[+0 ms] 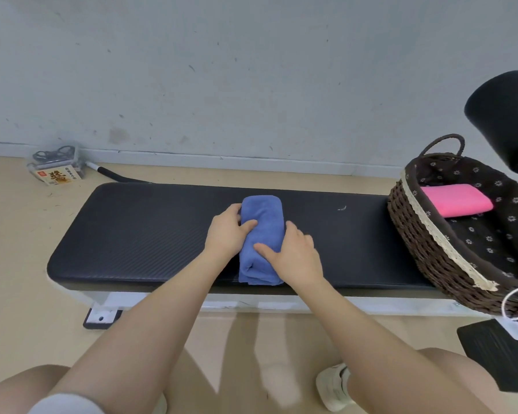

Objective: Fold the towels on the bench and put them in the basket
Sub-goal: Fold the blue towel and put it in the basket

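Observation:
A blue towel (262, 216), folded into a narrow thick bundle, lies across the middle of the black padded bench (138, 231). My left hand (226, 231) clasps its left side, thumb on top. My right hand (293, 252) grips its right side, thumb pressing the top. At the bench's right end stands a dark wicker basket (413, 234) with a flowered lining. A folded pink towel (456, 200) lies inside it.
A black padded roller (506, 118) juts over the basket at the right edge. A clear box with a printed label (56, 165) and a black-handled bar (117, 174) lie on the floor by the wall. My knees and a white shoe (332, 386) are below the bench.

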A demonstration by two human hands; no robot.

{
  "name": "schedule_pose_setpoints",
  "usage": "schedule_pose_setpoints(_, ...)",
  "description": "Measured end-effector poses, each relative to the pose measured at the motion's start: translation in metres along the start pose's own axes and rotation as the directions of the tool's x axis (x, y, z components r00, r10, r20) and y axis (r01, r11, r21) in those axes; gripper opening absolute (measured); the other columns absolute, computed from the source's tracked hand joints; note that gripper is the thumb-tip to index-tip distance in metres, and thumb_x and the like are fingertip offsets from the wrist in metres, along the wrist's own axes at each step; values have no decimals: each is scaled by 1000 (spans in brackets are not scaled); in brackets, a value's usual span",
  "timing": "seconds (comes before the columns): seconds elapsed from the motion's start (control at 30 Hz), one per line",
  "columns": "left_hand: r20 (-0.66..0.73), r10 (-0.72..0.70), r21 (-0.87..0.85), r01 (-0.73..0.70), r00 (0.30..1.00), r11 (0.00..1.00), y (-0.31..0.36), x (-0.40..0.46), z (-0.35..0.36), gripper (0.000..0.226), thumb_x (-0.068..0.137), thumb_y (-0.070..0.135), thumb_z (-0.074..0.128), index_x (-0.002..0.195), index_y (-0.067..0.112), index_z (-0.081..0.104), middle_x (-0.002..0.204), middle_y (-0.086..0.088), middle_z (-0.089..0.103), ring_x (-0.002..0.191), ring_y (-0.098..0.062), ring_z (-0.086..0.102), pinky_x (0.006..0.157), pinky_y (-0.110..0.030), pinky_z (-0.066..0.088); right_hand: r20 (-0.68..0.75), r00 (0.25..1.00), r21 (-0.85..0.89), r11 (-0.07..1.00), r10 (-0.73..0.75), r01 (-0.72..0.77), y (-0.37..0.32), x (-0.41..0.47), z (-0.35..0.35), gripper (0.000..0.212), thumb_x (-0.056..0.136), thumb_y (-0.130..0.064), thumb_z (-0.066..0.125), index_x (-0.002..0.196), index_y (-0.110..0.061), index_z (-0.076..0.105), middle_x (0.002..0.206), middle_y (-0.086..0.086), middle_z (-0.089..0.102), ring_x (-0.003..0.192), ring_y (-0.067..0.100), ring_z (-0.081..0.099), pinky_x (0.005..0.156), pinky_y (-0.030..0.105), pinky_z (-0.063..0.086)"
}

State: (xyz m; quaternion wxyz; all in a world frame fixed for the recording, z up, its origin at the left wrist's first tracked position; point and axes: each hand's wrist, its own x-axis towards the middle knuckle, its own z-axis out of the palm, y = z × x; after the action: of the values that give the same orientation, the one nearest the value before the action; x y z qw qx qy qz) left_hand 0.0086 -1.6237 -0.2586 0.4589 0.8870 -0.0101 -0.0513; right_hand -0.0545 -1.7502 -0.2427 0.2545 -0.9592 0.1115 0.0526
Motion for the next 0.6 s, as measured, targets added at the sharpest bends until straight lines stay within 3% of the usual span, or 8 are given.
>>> schedule_pose_setpoints(0.13, -19, 28, 79, -26, 999, 997, 1, 4, -2, 44, 88, 21, 53, 130, 14, 41, 95, -7, 65, 85, -23, 61, 72, -36, 50, 37, 995, 5, 995, 95, -95, -1, 5, 9, 60, 74, -63, 55, 110, -15, 48, 104, 0, 60, 104, 24, 47, 86, 38, 46)
schedule_pose_setpoints(0.23, 35, 26, 128, -30, 999, 991, 7, 5, -3, 68, 89, 19, 53, 147, 20, 16, 97, -12, 62, 81, -23, 59, 69, -36, 48, 125, 989, 86, 992, 78, -89, -5, 6, 7, 51, 75, -54, 57, 108, -16, 47, 99, 0, 62, 101, 23, 51, 85, 37, 46)
schedule_pose_setpoints(0.3, 78, 89, 254, -106, 993, 961, 13, 5, -9, 83, 89, 20, 56, 149, 24, 0, 121, -12, 51, 101, -26, 55, 83, -41, 49, 214, 976, 219, 973, 29, -77, -3, 6, -4, 47, 77, -41, 60, 111, -14, 43, 100, 2, 62, 97, 23, 58, 84, 38, 51)
schedule_pose_setpoints(0.37, 145, 294, 478, -328, 945, 815, 20, 4, -20, 87, 87, 21, 60, 149, 26, -1, 149, -10, 25, 130, -30, 35, 103, -43, 37, 266, 963, 303, 952, -47, -37, 5, 4, -24, 48, 78, -28, 62, 118, -16, 40, 103, 3, 61, 94, 21, 60, 82, 37, 52)
schedule_pose_setpoints(0.43, 351, 464, 571, -579, 813, 582, 27, 3, -32, 88, 85, 25, 63, 149, 29, 3, 157, -4, 7, 143, -26, 14, 113, -39, 19, 268, 953, 287, 956, -138, 57, 19, 2, -44, 53, 76, -21, 66, 123, -21, 40, 104, 1, 61, 93, 19, 60, 81, 35, 52)
schedule_pose_setpoints(0.47, 463, 481, 579, -665, 745, 473, 32, 0, -34, 88, 83, 30, 65, 149, 31, 6, 158, 1, 5, 144, -23, 9, 115, -37, 12, 268, 945, 231, 965, -187, 125, 26, 2, -53, 53, 75, -18, 66, 123, -22, 43, 105, 0, 61, 93, 19, 59, 80, 35, 52)
schedule_pose_setpoints(0.53, 597, 454, 572, -748, 661, 337, 45, -4, -29, 81, 80, 42, 66, 147, 31, 22, 156, 5, 18, 144, -17, 12, 116, -34, 6, 265, 922, 88, 959, -284, 270, 39, 1, -71, 45, 74, -16, 65, 117, -21, 50, 104, -1, 61, 91, 19, 59, 78, 35, 52)
schedule_pose_setpoints(0.6, 640, 409, 544, -759, 651, 358, 61, -9, -18, 67, 78, 43, 66, 138, 29, 38, 138, 5, 46, 131, -18, 39, 111, -32, 21, 273, 901, -65, 928, -336, 366, 48, 1, -89, 32, 74, -16, 62, 105, -18, 55, 99, 0, 60, 88, 22, 59, 74, 36, 52)
